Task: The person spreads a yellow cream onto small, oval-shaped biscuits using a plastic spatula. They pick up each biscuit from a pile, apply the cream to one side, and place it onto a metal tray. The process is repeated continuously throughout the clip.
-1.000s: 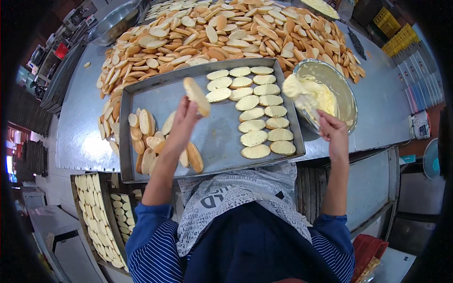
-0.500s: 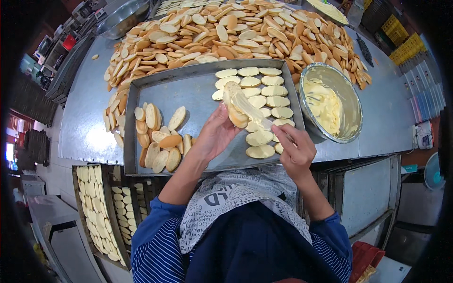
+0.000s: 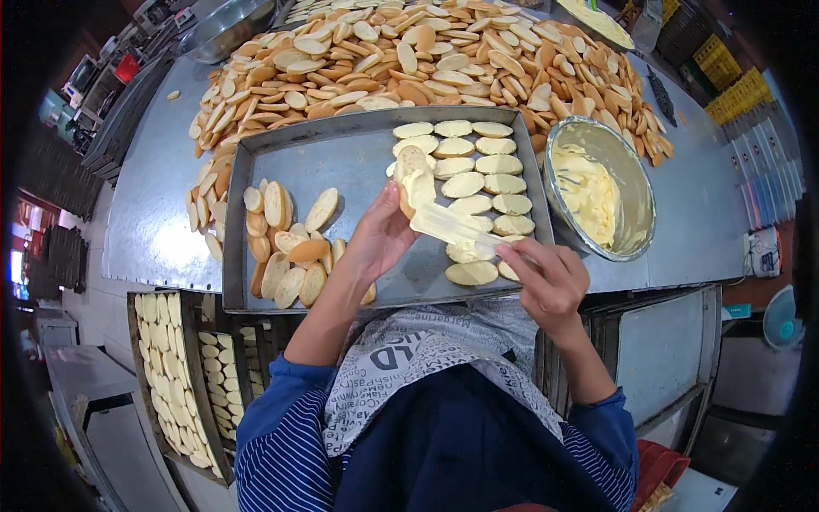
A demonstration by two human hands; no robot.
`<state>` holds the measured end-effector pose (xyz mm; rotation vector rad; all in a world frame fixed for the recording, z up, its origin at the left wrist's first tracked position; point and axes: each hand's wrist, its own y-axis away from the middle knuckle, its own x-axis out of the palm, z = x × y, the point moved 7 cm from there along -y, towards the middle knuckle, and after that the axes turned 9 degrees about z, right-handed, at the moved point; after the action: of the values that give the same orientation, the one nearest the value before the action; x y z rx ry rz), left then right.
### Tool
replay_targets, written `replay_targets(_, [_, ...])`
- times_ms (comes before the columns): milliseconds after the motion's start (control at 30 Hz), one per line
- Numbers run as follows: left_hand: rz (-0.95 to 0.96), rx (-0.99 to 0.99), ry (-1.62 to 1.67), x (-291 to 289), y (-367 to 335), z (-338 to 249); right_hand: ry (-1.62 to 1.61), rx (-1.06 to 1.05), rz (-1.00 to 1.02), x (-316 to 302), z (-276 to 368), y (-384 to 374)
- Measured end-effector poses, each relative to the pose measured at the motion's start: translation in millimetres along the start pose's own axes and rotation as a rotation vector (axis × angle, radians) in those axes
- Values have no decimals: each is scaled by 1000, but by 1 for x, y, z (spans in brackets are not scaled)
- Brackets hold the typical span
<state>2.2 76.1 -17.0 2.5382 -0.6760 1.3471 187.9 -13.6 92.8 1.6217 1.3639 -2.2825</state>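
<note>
Your left hand point(image 3: 380, 235) holds a bread slice point(image 3: 415, 177) by its edges above the tray point(image 3: 341, 162), fingers closed on it, while your right hand point(image 3: 550, 277) grips the spreader point(image 3: 452, 226) against it; judged light, dry, brittle, so pinch the rim gently

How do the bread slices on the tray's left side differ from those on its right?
The left slices lie jumbled and overlapping, bare and browner; the right slices sit flat in neat rows, paler with a creamy coating. The left group is a heap, the right a single layer. Both are oval slices on one metal tray.
</note>
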Motion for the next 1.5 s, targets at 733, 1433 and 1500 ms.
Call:
replay_targets(733, [-122, -40, -265, -27, 1, -20, -329, 296, 179, 32, -12, 1])
replay_targets(1433, [-556, -128, -924, -181, -69, -122, -504, 762, -150, -4, -103, 73])
replay_targets(1500, [-386, -117, -824, -173, -72, -111, -452, 791, -178, -9, -119, 77])
